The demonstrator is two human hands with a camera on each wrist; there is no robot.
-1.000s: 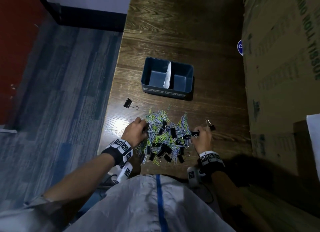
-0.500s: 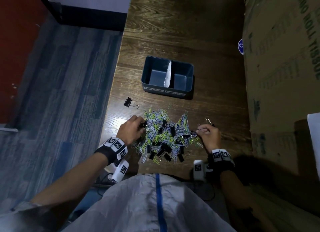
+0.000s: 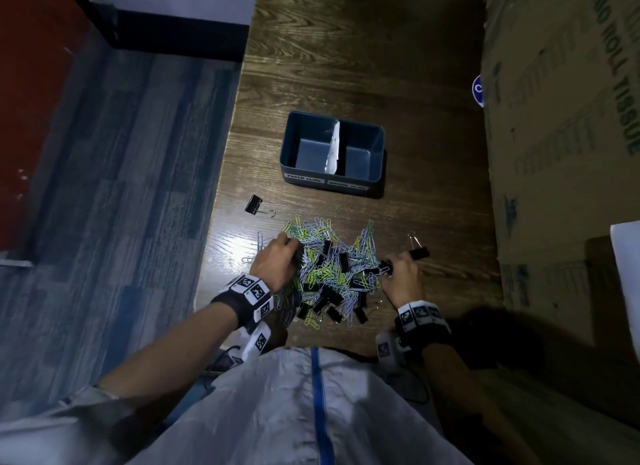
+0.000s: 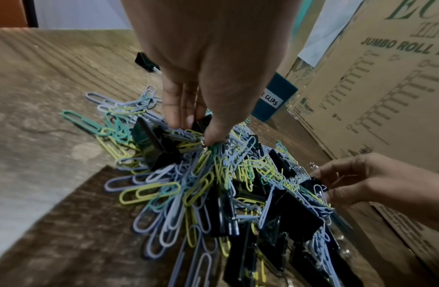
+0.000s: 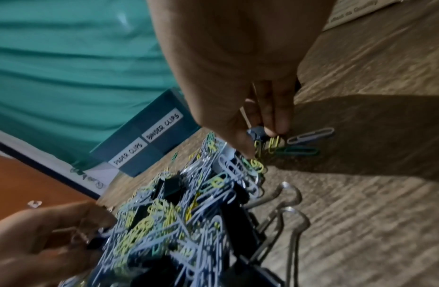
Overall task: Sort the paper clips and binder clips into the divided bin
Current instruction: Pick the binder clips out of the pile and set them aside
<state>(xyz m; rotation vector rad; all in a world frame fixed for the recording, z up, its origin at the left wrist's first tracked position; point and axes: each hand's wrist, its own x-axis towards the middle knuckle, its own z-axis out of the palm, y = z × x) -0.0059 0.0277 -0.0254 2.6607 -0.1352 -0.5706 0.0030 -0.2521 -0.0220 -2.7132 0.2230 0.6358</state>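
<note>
Clips (image 3: 332,270) heaped near bin (image 3: 377,159); our left hand (image 3: 275,262) pinches a binder clip, right hand (image 3: 403,279) pinches paper clips.

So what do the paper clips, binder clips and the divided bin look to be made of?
Paper clips: thin bent wire under a matte coloured coat in lilac, yellow and teal, probably vinyl-coated steel.
Binder clips: glossy black folded bodies that look like painted sheet metal, with bare silvery wire handles.
Divided bin: smooth, rounded blue-grey walls, likely moulded plastic; its white divider looks like paper or card.
</note>
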